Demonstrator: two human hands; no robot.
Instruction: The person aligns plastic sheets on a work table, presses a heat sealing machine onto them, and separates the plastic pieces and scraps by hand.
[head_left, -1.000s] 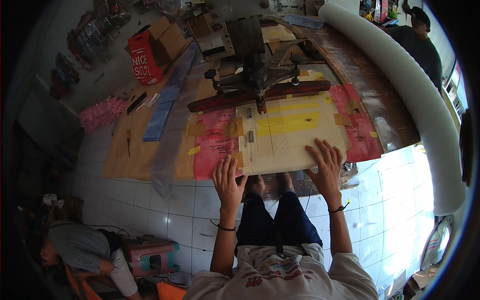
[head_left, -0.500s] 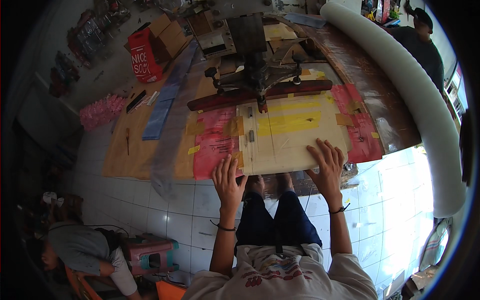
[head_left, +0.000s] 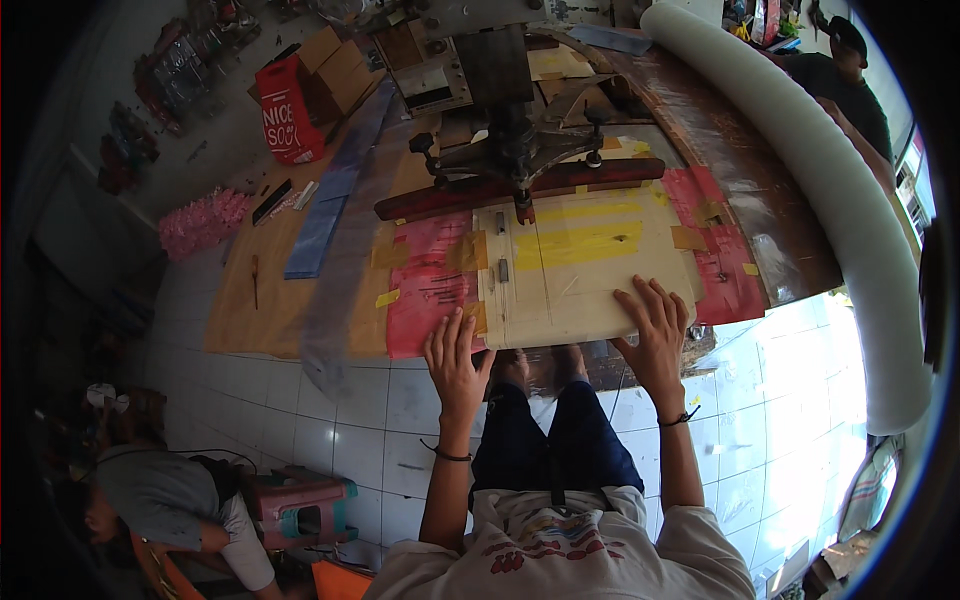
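Observation:
My left hand [head_left: 456, 362] rests open at the table's front edge, its fingertips on the red taped sheet [head_left: 428, 300] near the left corner of a cream board [head_left: 580, 290]. With spread fingers, my right hand [head_left: 655, 328] lies on the front right part of that board. Yellow tape strips [head_left: 570, 248] and two small metal pieces [head_left: 503, 270] are on the board. Just over its far part stands a press head [head_left: 515, 160] with a long dark red bar [head_left: 430, 204]. Whether the bar touches the board, I cannot tell.
Left on the wooden table [head_left: 255, 330] lie blue plastic strips [head_left: 318, 235], clear film [head_left: 340, 310] and a thin tool [head_left: 255, 283]. A white foam roll [head_left: 800, 130] bounds the right side. One person [head_left: 845, 95] is behind it; another [head_left: 185, 510] bends low at left.
My hands and the board stay where they were. Behind the roll, the person's forearm has come up into view; the person at lower left has shifted slightly.

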